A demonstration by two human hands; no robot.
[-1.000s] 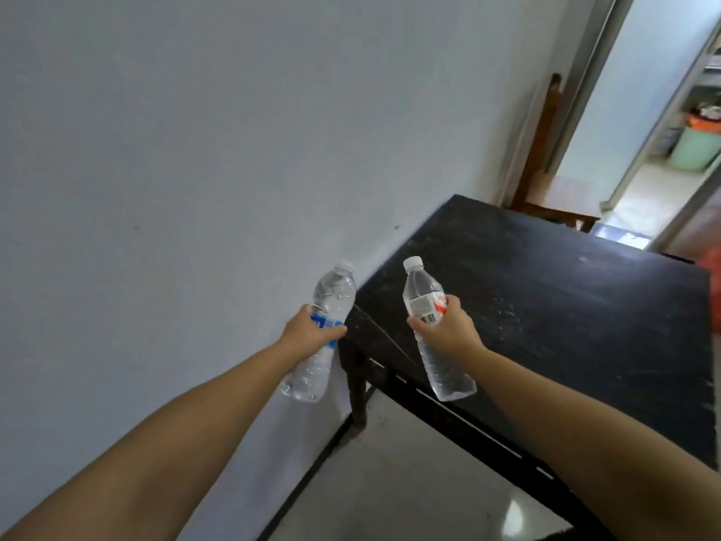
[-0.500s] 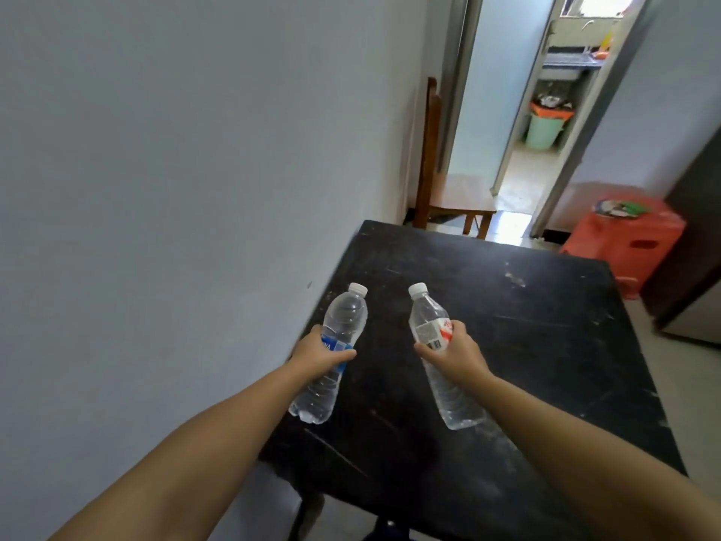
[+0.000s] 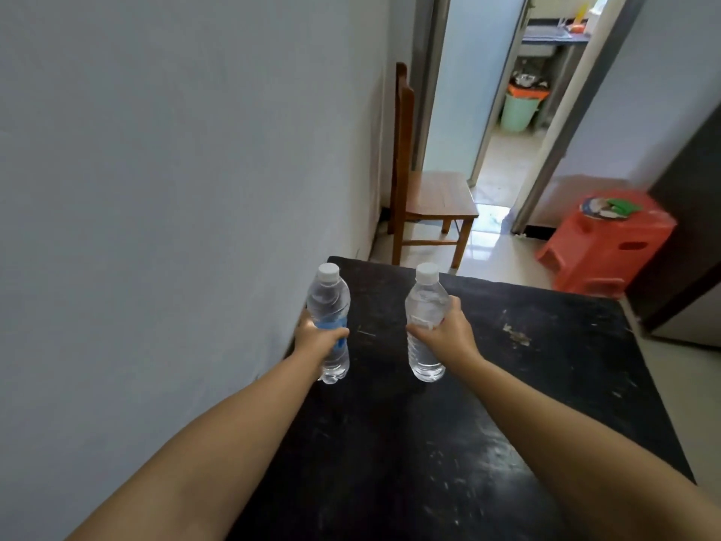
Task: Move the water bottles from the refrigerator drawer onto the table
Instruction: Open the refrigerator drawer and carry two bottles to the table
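Observation:
I hold two clear water bottles with white caps over a black table (image 3: 507,404). My left hand (image 3: 314,337) grips the blue-labelled bottle (image 3: 328,302) round its middle, close to the wall at the table's left edge. My right hand (image 3: 444,333) grips the other bottle (image 3: 425,302) round its label, nearer the table's middle. Both bottles stand nearly upright with their bases low over the tabletop; I cannot tell whether they touch it. The refrigerator drawer is out of view.
A grey wall (image 3: 175,189) runs along the table's left side. Beyond the far edge stand a wooden chair (image 3: 433,197) and an orange plastic stool (image 3: 608,244). A doorway opens onto a room with a green bin (image 3: 519,111).
I have come closer to the table and both bottles have moved forward over it. They have turned from tilted to nearly upright and sunk toward the tabletop.

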